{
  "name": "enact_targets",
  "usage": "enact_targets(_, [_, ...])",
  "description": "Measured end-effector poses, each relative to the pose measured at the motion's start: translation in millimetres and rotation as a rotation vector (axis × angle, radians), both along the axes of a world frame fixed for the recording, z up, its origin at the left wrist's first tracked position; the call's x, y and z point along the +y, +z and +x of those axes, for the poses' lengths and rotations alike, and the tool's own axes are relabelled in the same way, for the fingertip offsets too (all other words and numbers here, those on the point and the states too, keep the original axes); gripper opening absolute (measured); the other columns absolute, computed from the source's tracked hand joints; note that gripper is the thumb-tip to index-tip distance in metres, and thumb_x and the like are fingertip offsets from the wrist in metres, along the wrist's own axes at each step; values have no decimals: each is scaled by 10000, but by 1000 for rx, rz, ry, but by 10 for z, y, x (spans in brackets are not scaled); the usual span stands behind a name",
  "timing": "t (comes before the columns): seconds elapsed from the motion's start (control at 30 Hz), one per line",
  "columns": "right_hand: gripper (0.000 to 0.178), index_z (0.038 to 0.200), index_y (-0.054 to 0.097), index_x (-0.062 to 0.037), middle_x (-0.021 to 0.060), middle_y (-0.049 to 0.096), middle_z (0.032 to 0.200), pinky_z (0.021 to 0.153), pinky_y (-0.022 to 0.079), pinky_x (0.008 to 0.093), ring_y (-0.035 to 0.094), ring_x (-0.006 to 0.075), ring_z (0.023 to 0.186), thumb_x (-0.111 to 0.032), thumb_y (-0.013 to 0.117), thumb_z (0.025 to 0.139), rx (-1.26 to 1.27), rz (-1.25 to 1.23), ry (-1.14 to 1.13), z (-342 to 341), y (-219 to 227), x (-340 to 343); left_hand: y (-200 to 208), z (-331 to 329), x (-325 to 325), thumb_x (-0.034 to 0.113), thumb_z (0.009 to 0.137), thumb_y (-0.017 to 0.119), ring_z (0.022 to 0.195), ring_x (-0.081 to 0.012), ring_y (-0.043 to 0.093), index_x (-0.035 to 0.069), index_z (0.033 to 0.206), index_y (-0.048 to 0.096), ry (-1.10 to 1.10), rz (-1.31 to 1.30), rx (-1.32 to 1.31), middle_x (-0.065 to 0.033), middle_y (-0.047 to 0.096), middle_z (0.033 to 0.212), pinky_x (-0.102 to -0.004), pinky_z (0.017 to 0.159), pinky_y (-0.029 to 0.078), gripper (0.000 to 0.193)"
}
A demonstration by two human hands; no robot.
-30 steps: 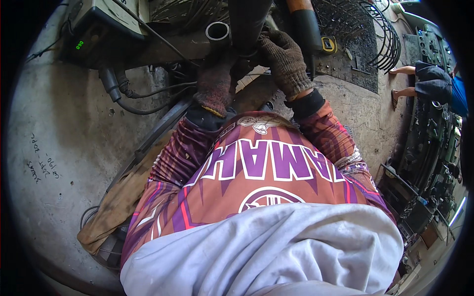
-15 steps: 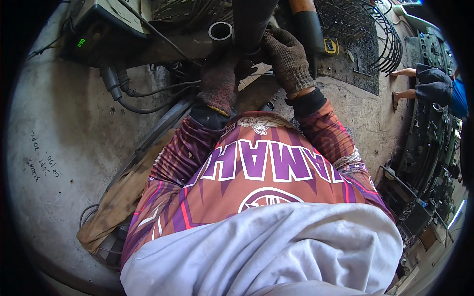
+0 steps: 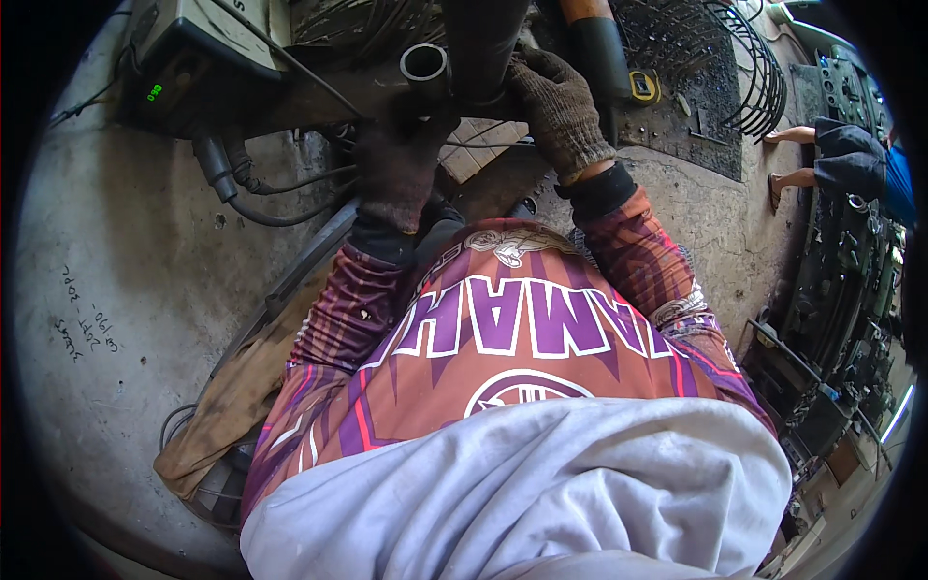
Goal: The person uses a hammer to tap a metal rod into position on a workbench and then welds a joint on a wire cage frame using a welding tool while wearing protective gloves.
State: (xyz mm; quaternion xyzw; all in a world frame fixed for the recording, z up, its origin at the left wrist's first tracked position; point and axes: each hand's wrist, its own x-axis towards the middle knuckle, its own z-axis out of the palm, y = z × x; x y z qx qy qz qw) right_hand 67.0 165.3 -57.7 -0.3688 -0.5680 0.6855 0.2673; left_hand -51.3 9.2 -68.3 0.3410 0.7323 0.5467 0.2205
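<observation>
At the top middle, a dark, thick tube (image 3: 483,48) comes down toward me. My right hand (image 3: 561,111), in a brown knit glove, is closed against the right side of its lower end, fingers curled at its edge; the grip is partly hidden behind it. My left hand (image 3: 394,174), in a dark reddish-brown knit glove, is left of the tube, just below a short open pipe end (image 3: 425,64). Its fingers are dark and blurred, and whether they touch the pipe I cannot tell.
A machine with a green lit display (image 3: 179,72) and thick cables (image 3: 280,218) stands at upper left. Right of the tube are an orange-and-black cylinder (image 3: 596,53), a yellow tape measure (image 3: 644,87) and curved rods (image 3: 759,72). Another person's legs (image 3: 797,159) show at far right.
My left hand has drawn away from the tube's lower end, to the left and slightly down. My right hand stays at the tube, barely shifted. The view has moved a little.
</observation>
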Motion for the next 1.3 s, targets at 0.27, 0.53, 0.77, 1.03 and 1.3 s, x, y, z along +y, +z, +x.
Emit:
enact_targets(0.27, [281,1076,646,-2,73,685,882,707,506,262,635,122,783,-217,614,897,15,-44,24,14,56,-22,-108,-202,305,136,936,567,1152,-262,552,96,1398,310,-73,188,32,-114,583,1187,-427,867,539,531])
enact_targets(0.53, [278,1079,642,1,73,682,906,725,506,261,626,118,807,-205,623,894,-10,6,32,32,-6,28,-131,-274,343,145,904,611,1151,-263,552,92,1385,320,-179,226,-54,-118,573,1201,-418,882,526,564])
enact_targets(0.77, [344,1119,626,1,84,684,951,748,506,277,631,126,844,-260,628,895,-74,51,-17,-20,37,42,-119,-287,369,153,877,650,1150,-265,552,89,1373,329,-169,193,98,-123,564,1213,-410,895,514,594])
enact_targets(1.03, [394,1181,596,-18,139,686,993,799,503,314,650,205,921,-306,596,913,-57,328,-206,-320,-38,239,-114,-278,356,161,846,694,1150,-266,552,85,1359,339,-157,190,169,-127,554,1228,-401,910,501,628])
enact_targets(1.3, [394,1222,568,-26,128,663,1047,820,504,319,635,203,962,-302,561,940,138,332,-121,-602,45,322,-113,-272,333,170,815,738,1149,-268,552,81,1346,349,-146,184,209,-132,543,1242,-391,925,488,663])
